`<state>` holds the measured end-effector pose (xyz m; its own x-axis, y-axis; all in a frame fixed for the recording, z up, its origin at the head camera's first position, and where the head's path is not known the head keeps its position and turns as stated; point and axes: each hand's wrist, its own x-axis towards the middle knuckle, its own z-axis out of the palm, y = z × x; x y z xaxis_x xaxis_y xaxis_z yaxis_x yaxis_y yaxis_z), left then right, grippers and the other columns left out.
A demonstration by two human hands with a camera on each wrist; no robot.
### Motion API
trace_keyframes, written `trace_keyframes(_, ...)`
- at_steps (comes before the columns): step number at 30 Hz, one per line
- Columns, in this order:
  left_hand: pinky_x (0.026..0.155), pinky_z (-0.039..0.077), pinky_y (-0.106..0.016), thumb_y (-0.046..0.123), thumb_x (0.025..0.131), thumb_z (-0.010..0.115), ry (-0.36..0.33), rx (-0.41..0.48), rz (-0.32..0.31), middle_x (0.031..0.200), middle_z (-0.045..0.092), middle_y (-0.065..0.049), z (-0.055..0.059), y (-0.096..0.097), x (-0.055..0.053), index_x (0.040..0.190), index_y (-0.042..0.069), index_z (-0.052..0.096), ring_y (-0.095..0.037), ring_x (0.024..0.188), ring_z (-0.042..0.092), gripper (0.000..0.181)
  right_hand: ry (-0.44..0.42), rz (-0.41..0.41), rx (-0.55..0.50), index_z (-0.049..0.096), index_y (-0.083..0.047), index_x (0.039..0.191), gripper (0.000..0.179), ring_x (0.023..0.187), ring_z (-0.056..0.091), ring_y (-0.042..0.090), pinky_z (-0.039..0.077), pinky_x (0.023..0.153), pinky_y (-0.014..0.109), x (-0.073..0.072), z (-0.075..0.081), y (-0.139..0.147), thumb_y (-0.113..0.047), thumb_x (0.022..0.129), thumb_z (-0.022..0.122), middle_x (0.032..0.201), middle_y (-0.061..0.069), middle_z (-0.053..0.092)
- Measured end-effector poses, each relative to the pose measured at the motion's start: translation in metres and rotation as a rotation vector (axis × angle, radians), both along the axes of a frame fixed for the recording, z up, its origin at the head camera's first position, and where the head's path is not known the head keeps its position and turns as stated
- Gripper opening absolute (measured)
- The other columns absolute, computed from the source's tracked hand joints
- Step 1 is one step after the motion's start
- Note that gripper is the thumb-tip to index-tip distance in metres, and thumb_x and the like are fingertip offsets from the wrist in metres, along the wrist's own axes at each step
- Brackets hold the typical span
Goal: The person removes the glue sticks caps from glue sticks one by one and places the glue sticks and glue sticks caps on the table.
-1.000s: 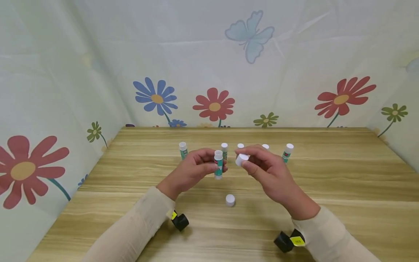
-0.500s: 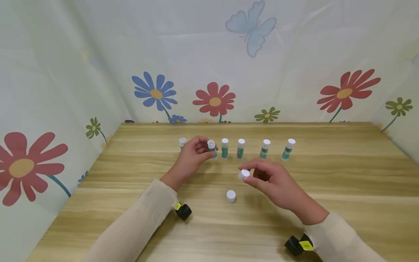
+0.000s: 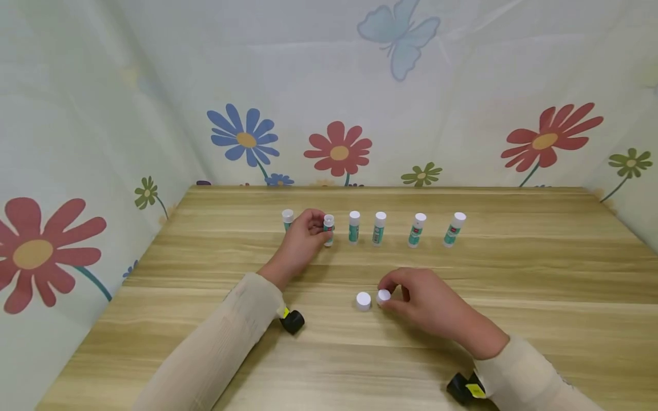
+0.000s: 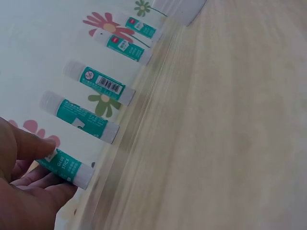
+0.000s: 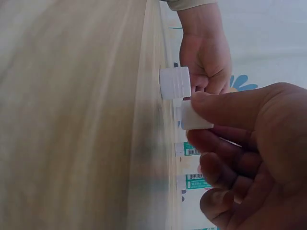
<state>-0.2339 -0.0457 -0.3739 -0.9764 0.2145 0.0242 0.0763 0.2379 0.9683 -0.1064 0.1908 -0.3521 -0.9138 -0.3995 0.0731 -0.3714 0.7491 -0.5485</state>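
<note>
My left hand [image 3: 300, 242] grips an upright, uncapped green-and-white glue stick [image 3: 328, 230] at the back of the table, between thumb and fingers. Its label shows beside the thumb in the left wrist view, where its white base [image 4: 84, 176] is low, near the tabletop. With thumb and index finger, my right hand [image 3: 432, 302] pinches a white cap [image 3: 383, 296] close over the wood. Just left of it stands a second white cap [image 3: 363, 301]. Another open-topped glue stick [image 3: 287, 216] is partly hidden behind my left hand.
Several capped glue sticks stand in a row to the right of the held one, from the nearest glue stick [image 3: 354, 228] to the far right glue stick [image 3: 454, 230]. A flowered curtain [image 3: 329, 85] rises behind the wooden table [image 3: 514, 274].
My left hand has carried the uncapped glue stick back and slightly left into the row. My right hand has lowered its cap toward the table, beside the other cap.
</note>
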Motion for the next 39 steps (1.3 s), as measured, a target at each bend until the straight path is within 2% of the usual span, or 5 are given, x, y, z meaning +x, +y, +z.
trace_keyframes(6,0.091,0.053,-0.029,-0.001,0.091,0.062,-0.031,0.023,0.004,0.115,0.059,-0.013,-0.002,0.002,-0.005,0.12,0.003,0.049,-0.022,0.108,0.061,0.032,-0.007,0.025,0.028,0.069,-0.021,0.093,0.009,0.063,0.047,0.003,0.042,0.058,0.02,0.0,-0.002,0.003,-0.018,0.086,0.073,0.075,-0.013,0.059)
trace_keyframes(16,0.098,0.05,-0.033,-0.004,0.09,0.062,-0.006,0.041,0.012,0.115,0.058,-0.014,0.004,0.004,-0.009,0.119,0.003,0.046,-0.023,0.109,0.061,0.033,-0.002,0.024,0.07,0.07,-0.019,0.095,0.012,0.064,0.049,0.003,0.043,0.06,0.021,-0.003,0.003,0.004,-0.016,0.085,0.073,0.076,-0.013,0.061)
trace_keyframes(23,0.099,0.05,-0.034,-0.003,0.091,0.061,-0.015,0.026,0.01,0.116,0.057,-0.013,0.002,0.004,-0.011,0.118,0.004,0.045,-0.023,0.109,0.059,0.032,-0.007,0.021,0.068,0.07,-0.018,0.094,0.011,0.063,0.048,0.003,0.041,0.059,0.021,-0.002,0.002,0.004,-0.015,0.084,0.073,0.073,-0.012,0.059)
trace_keyframes(33,0.101,0.049,-0.037,0.003,0.089,0.068,-0.041,0.008,0.039,0.121,0.055,-0.011,0.0,0.003,-0.007,0.124,0.007,0.043,-0.023,0.114,0.058,0.044,-0.01,0.033,0.059,0.07,-0.018,0.094,0.012,0.065,0.049,0.003,0.042,0.061,0.021,-0.002,-0.003,0.004,-0.016,0.083,0.074,0.077,-0.013,0.062)
trace_keyframes(39,0.116,0.033,-0.039,0.021,0.089,0.071,0.082,-0.124,0.051,0.144,0.045,-0.003,0.009,0.005,0.006,0.142,0.017,0.038,-0.022,0.14,0.039,0.063,-0.024,0.049,0.069,0.07,-0.018,0.095,0.012,0.067,0.05,0.003,0.044,0.063,0.021,-0.002,-0.002,0.003,-0.016,0.084,0.073,0.08,-0.012,0.064)
